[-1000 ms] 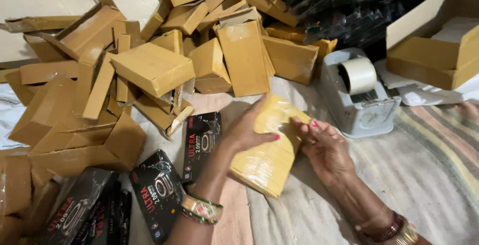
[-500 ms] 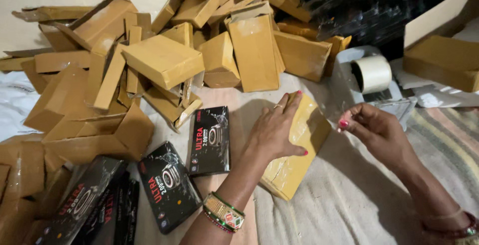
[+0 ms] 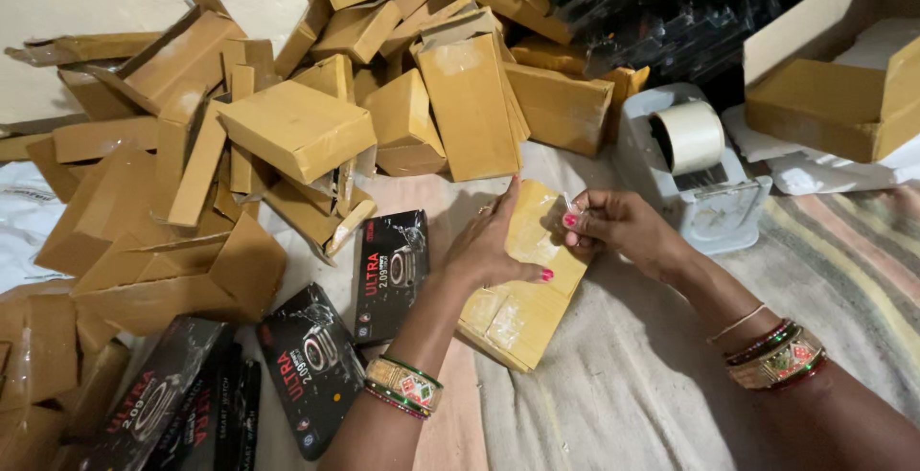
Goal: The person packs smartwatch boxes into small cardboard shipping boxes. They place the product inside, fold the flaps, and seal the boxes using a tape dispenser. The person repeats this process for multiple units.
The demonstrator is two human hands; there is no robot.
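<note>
The left hand [image 3: 494,246] lies flat and open on the brown box [image 3: 525,284]; the right hand [image 3: 613,227] pinches clear tape [image 3: 567,205], which next needs pressing down.

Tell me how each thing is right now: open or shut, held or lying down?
Left hand: open, pressed flat on the brown box.
Right hand: pinching a clear strip of tape over the box.
Brown box: closed, lying flat on the cloth, tape on it.
Tape dispenser: upright, roll loaded.
Black boxes: closed, lying flat.
Pile of brown boxes: heaped, some with flaps open.
Big carton: open.
</note>
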